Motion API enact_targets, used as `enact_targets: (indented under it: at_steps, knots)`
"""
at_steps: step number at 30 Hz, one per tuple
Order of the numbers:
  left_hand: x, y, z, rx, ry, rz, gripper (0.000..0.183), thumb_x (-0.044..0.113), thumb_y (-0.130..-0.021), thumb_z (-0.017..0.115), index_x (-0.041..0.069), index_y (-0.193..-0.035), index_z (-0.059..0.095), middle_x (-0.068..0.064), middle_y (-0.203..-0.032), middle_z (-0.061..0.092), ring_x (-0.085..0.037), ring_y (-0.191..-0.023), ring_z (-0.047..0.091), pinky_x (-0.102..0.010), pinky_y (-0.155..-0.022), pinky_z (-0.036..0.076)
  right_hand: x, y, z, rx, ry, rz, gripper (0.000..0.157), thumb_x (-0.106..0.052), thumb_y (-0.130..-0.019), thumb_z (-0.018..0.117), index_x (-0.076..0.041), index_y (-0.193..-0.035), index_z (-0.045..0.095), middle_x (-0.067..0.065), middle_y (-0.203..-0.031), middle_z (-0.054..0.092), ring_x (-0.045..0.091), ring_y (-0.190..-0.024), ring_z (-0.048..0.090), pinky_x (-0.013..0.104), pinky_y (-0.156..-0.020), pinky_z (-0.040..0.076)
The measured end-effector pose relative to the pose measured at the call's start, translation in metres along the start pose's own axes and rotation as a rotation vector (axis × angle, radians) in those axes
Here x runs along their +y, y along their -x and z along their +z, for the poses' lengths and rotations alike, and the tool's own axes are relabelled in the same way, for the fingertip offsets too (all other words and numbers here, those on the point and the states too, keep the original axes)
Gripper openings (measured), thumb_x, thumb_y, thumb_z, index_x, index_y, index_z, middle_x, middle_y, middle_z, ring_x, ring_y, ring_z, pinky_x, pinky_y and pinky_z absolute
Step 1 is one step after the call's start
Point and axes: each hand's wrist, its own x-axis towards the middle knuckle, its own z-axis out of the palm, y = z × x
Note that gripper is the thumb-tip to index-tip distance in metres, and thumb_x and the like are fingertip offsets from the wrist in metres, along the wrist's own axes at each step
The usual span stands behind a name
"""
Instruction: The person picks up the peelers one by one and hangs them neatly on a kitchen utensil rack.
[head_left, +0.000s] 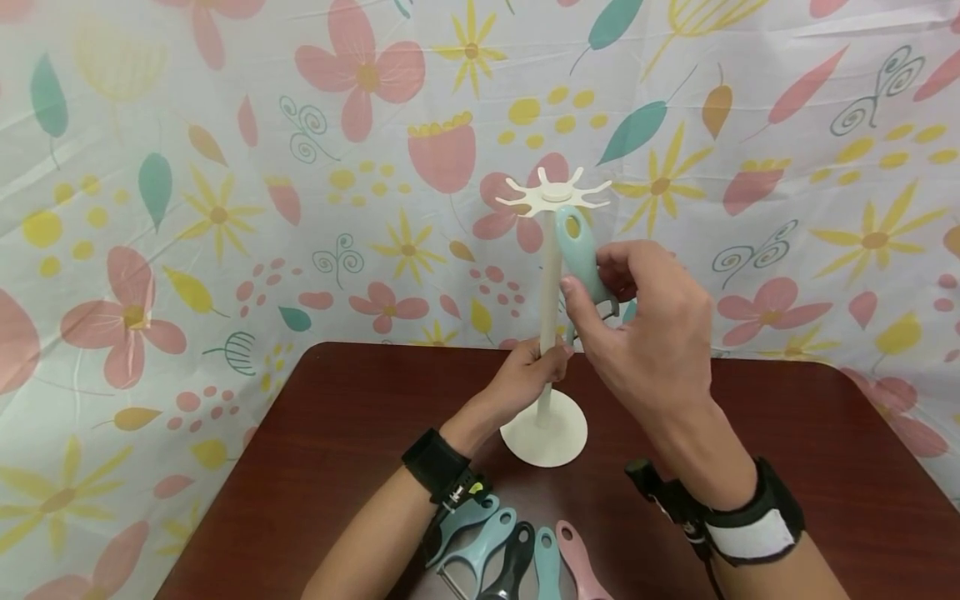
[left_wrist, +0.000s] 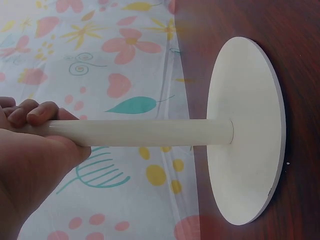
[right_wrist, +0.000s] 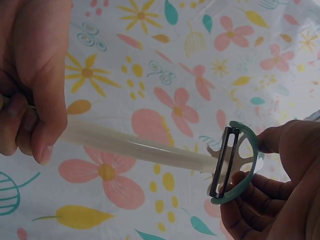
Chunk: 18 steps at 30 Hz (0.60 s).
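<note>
A cream utensil stand [head_left: 551, 308] with a ring of hooks at its top stands on a round base [left_wrist: 250, 130]. My left hand [head_left: 527, 375] grips its pole around the middle, fingers wrapped round it. My right hand [head_left: 652, 325] pinches a mint green peeler [head_left: 577, 242], handle up, just beside the pole. The handle's hole is close under the front right hooks; whether it touches one cannot be told. In the right wrist view the peeler's metal blade [right_wrist: 225, 162] faces the camera, between thumb and fingers.
Several utensils lie at the table's front: a light blue peeler [head_left: 483, 546], a black-handled one [head_left: 515, 562], a teal handle [head_left: 547, 562] and a pink handle [head_left: 577, 558]. A floral cloth [head_left: 225, 167] hangs behind the dark wooden table [head_left: 300, 467].
</note>
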Motion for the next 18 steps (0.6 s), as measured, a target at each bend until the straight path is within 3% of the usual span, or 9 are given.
enact_targets:
  at_steps: [8, 18]
  knots:
    - [0.0, 0.0, 0.0, 0.002, 0.002, 0.005, 0.045, 0.032, -0.106, 0.044, -0.001, -0.076, 0.045, -0.009, -0.064, 0.029, -0.021, -0.059, 0.025, -0.028, -0.058, 0.029, 0.002, 0.0, 0.005, -0.008, 0.013, 0.008, 0.029, -0.018, -0.081, 0.076, 0.004, -0.093, 0.063, 0.012, -0.08, 0.062, 0.021, -0.071, 0.057, 0.038, -0.065, 0.048]
    - [0.005, 0.0, 0.0, -0.009, 0.004, 0.003, 0.041, 0.019, -0.107, 0.041, -0.01, -0.078, 0.044, -0.009, -0.063, 0.03, -0.02, -0.058, 0.026, -0.027, -0.058, 0.029, 0.008, 0.0, 0.014, 0.011, 0.019, -0.004, 0.028, -0.019, -0.079, 0.075, 0.004, -0.089, 0.063, 0.011, -0.077, 0.061, 0.019, -0.068, 0.057, 0.037, -0.064, 0.048]
